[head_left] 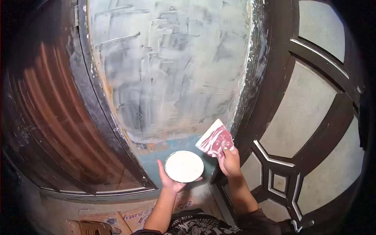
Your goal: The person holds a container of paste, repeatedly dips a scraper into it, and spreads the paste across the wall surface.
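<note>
My left hand supports a round bowl of white paste from below, thumb along its left side and fingertips showing at the right. In my right hand is a flat pink putty spreader, streaked with white paste and with a white far edge. My fingers are wrapped round its lower end. The spreader is up and to the right of the bowl, apart from it. Ahead of both hands is a wall panel smeared with patchy white and grey coating.
A dark door with pale panels stands at the right, with a metal handle low down. At the left is a dark-framed panel with reddish-brown folds. Printed cardboard lies on the floor beside a brown stacked object.
</note>
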A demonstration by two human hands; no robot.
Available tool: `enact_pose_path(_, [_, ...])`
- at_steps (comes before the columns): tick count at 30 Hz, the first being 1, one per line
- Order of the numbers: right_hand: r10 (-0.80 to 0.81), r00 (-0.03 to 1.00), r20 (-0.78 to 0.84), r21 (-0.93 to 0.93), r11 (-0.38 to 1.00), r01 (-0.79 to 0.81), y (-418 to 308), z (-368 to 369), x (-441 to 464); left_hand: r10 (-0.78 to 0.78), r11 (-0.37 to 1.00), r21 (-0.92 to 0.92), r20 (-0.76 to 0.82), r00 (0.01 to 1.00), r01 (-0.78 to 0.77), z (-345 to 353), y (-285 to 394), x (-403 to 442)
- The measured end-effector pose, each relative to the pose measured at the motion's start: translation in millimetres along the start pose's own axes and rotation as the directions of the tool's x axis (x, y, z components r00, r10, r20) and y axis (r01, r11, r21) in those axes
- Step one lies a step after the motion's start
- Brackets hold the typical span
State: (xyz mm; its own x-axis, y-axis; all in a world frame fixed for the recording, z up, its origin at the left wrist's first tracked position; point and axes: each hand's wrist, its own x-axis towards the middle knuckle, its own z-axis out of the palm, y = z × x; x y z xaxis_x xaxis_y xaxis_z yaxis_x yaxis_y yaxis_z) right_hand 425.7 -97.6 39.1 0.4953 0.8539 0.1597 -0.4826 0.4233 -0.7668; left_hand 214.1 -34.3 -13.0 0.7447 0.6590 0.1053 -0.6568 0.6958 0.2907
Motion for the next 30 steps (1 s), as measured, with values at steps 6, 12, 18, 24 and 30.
enact_pose_path(6, [-0.669,0.722,0.177,-0.808,0.321,0.495,4,-5,70,0.094,0.995,0.043,-0.025,0.995,-0.093,11,5,15])
enact_pose_path(12, [-0.776,0.599,0.195,-0.916,0.075,0.395,45,-5,137,0.074,0.995,0.067,-0.005,0.997,-0.074,17,20,15])
enact_pose_path(18, [-0.722,0.690,0.058,-0.940,0.193,0.281,82,0,175,-0.082,0.996,0.031,0.010,0.997,0.082,9,64,16])
enact_pose_path(24, [-0.698,0.715,0.037,-0.950,0.198,0.242,78,8,175,-0.266,0.961,0.095,0.048,0.963,0.261,-6,106,10])
enact_pose_path(30, [-0.695,0.716,0.058,-0.940,0.202,0.273,116,8,149,-0.385,0.919,0.102,0.018,0.923,0.382,-13,125,21])
